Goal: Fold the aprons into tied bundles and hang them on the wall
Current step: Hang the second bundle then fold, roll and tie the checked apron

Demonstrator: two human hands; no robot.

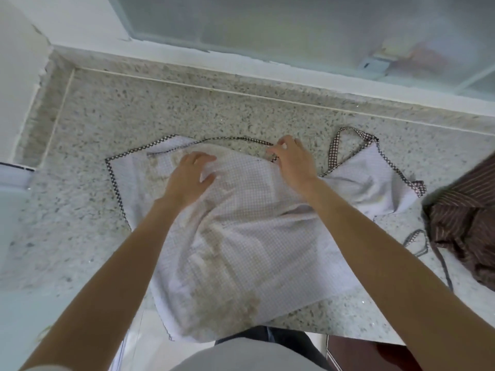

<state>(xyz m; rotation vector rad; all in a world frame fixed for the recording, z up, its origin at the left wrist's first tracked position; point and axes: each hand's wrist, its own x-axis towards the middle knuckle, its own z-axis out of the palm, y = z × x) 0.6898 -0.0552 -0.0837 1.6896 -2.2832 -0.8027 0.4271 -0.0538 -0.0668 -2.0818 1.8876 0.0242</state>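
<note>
White checked apron (241,236) spread across the middle of the speckled stone counter (160,103), its near end draped over the counter's front edge, its far part reaching toward the back edge without touching the raised lip there. Dark checked trim (115,180) along the apron's left side and far border. Bib end turned toward the counter's right side, with the neck loop (348,137) lying flat on the stone beyond it. Thin tie strap (439,261) trailing off the apron's right side toward the front right corner. Left hand (191,175) laid palm-down on the cloth in the far-left part of the apron, fingers relaxed and slightly spread, thumb out to the right, nothing pinched. Right hand (290,159) just beside it at the apron's far border, fingers bent down onto the trimmed edge; hard to tell whether pinching the fold or only pressing it. Fabric bunched into soft ridges between the two forearms. Brown striped apron (466,223) heaped at the counter's right edge, close beside the white one's bib and strap. Frosted window (294,28) above the back edge, white wall (18,76) at the back left corner.
</note>
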